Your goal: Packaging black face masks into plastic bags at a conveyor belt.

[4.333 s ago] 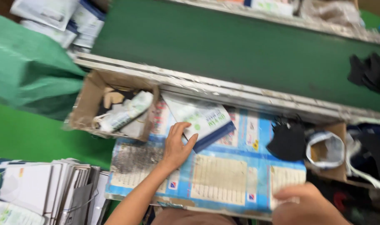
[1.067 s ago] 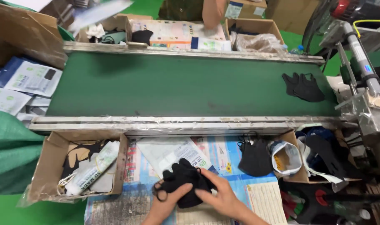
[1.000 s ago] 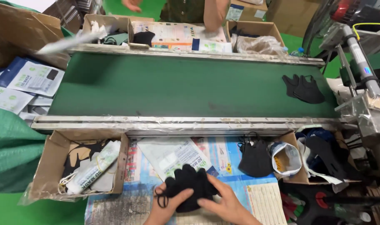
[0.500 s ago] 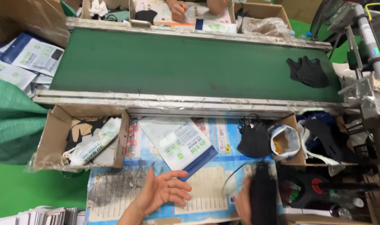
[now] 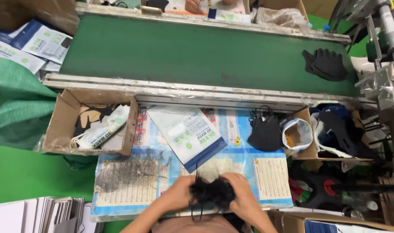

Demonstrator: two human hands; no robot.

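Both of my hands grip a bunch of black face masks (image 5: pixel 212 193) at the near edge of the paper-covered work surface (image 5: pixel 128 177). My left hand (image 5: pixel 178 195) holds the left side of the bunch and my right hand (image 5: pixel 239 194) holds the right side. Thin ear loops hang down from the bunch. Just beyond my hands lies a flat white and blue pouch (image 5: pixel 189 135). A small stack of black masks (image 5: pixel 264 131) rests to the right of the pouch.
A green conveyor belt (image 5: pixel 184 51) runs across the back, with a pile of black masks (image 5: pixel 327 64) at its right end. A cardboard box (image 5: pixel 61 125) with scraps stands at the left. Another person's hand (image 5: pixel 191 5) works beyond the belt. Flat packets (image 5: pixel 45 211) are stacked bottom left.
Half a second ago my left hand was open and empty while my right hand held black masks low on the right. Now both hands have come together around the bunch.
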